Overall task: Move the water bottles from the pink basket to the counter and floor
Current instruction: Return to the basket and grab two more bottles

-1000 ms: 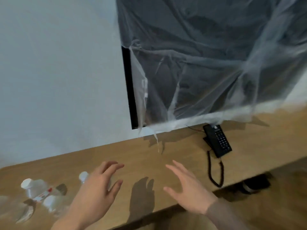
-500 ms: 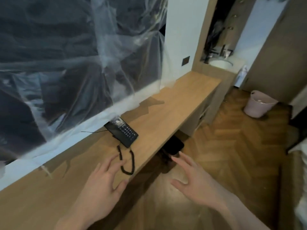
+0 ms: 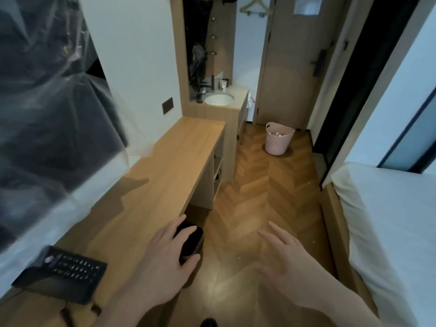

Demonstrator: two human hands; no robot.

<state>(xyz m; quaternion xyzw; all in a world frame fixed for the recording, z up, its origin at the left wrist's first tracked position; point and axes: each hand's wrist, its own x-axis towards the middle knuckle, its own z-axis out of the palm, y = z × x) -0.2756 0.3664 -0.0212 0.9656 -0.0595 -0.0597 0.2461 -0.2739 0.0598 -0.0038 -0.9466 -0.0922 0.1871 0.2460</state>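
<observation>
Herringbone wood floor [image 3: 257, 199] runs down this narrow room, with a long wooden counter [image 3: 165, 166] on the left and a white bed [image 3: 387, 220] on the right. Nearest, both hands are held out over the floor, holding nothing. The left hand [image 3: 162, 263] hangs by the counter's edge with fingers spread and relaxed, above a dark bin [image 3: 191, 239] tucked under the counter. The right hand [image 3: 290, 263] is out flat too, fingers straight and apart. A black phone [image 3: 63, 270] lies on the near end of the counter, beside the left forearm. Above it on the wall, something dark is wrapped in clear plastic sheet [image 3: 47, 102].

Farther along, the counter ends at a taller unit with a white sink [image 3: 219, 99]. The pink basket [image 3: 278, 139] stands on the floor at the far end, near a closed door [image 3: 297, 60], well apart from both hands. A few small shapes show inside it, too small to name for sure.
</observation>
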